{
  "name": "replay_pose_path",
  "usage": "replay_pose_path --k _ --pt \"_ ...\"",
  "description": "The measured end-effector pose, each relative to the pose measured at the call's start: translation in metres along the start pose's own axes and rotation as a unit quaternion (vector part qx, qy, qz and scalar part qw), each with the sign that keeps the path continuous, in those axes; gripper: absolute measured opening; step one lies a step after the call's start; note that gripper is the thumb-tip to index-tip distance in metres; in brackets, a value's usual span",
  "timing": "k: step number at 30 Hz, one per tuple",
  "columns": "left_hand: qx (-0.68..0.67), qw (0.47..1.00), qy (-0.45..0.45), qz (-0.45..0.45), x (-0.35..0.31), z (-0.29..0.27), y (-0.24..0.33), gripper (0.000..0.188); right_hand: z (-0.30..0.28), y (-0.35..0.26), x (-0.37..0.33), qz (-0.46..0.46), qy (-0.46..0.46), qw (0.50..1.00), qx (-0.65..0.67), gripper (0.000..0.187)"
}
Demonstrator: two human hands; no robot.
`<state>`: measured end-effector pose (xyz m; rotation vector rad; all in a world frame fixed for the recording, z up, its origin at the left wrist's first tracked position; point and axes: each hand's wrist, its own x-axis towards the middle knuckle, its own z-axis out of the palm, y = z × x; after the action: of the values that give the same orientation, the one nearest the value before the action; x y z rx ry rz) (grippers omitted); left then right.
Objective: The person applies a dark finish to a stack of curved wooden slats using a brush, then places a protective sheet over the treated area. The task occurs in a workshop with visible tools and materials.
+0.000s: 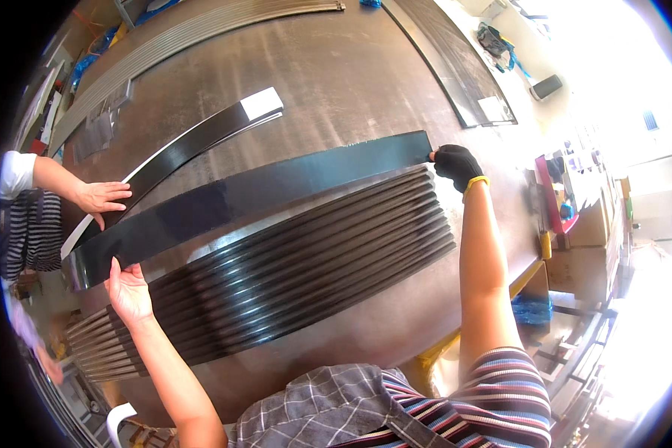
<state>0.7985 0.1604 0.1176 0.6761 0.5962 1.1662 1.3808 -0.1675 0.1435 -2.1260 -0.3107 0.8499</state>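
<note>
A long, flat, glossy dark strip (pixel 276 183) lies slantwise across the table in front of me. My right hand (pixel 458 166), in a black glove with a yellow cuff and bare fingertips, pinches its right end. Near the strip's left end, my bare left hand (pixel 131 293) holds the near edge, a finger or thumb upright against the dark face; the other fingertips are partly hidden. Just beyond that end is a co-worker's spread hand (pixel 103 198), beside a second black strip (pixel 175 158) with white edges and a white patch at its far end.
Several ribbed dark profiles (pixel 306 272) lie side by side nearest me on the brown table (pixel 313 75). Long pale profiles (pixel 194 37) line the far left side. Dark panels (pixel 455 67) rest at the far right. Cardboard boxes (pixel 581 272) stand beyond the right edge.
</note>
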Motion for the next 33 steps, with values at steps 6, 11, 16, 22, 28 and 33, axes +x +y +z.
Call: replay_pose_path --k 6,11,16,22,28,33 --pt "-0.008 1.0 -0.004 -0.009 0.0 0.001 0.005 0.024 0.001 0.071 0.034 -0.075 0.041 0.989 -0.124 0.012" --pt "0.01 1.0 0.012 -0.003 -0.006 -0.002 0.016 0.023 0.036 0.049 0.017 -0.023 0.136 0.987 -0.082 0.022" --pt "0.014 1.0 0.004 -0.006 -0.01 -0.009 0.015 0.022 0.034 0.06 0.027 -0.035 0.149 0.985 -0.083 0.016" --pt "0.022 0.999 0.026 -0.002 -0.013 -0.015 0.015 0.022 0.041 0.06 0.029 -0.053 0.19 0.961 -0.194 0.019" --pt "0.025 1.0 0.005 -0.005 -0.012 -0.024 0.011 0.022 0.053 0.04 0.01 -0.07 0.215 0.934 -0.277 0.018" --pt "0.042 0.999 0.015 -0.014 -0.009 -0.026 0.005 0.021 0.063 0.025 -0.003 -0.04 0.255 0.931 -0.257 0.017"
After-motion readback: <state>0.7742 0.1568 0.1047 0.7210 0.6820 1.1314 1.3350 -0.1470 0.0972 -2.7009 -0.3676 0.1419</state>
